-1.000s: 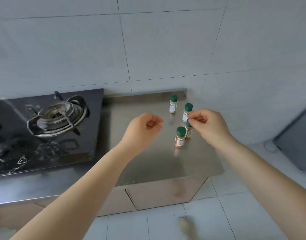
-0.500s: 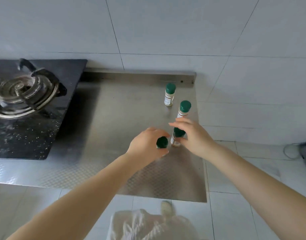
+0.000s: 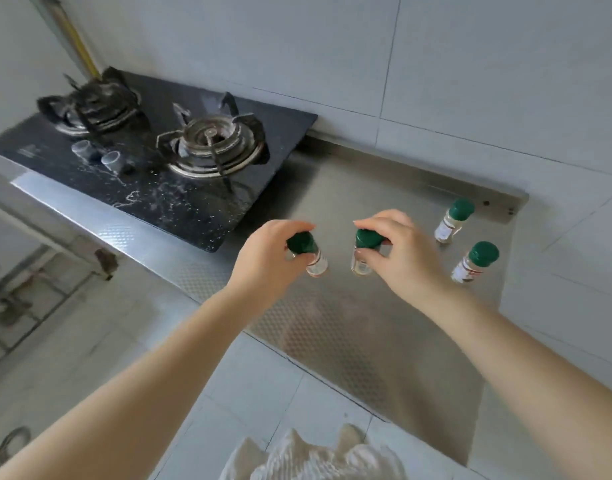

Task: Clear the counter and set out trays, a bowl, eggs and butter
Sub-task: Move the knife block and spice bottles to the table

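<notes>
Over the steel counter (image 3: 349, 341), my left hand (image 3: 263, 265) grips a small green-capped spice jar (image 3: 306, 252) by its cap, tilted. My right hand (image 3: 401, 258) pinches a second green-capped jar (image 3: 365, 251) by the cap. Whether either held jar touches the counter, I cannot tell. Two more green-capped spice jars stand on the counter to the right: one near the back rim (image 3: 453, 220) and one closer to me (image 3: 475, 263).
A black two-burner gas hob (image 3: 180, 188) fills the counter's left part, with two small knobs (image 3: 96, 155) in front. The tiled wall (image 3: 470, 81) runs behind and to the right. Floor tiles and light fabric (image 3: 311, 459) lie below the counter's front edge.
My view swung left, bringing both burners into sight. Both hands closed on jar caps and carried two jars leftward, away from the two that stay standing.
</notes>
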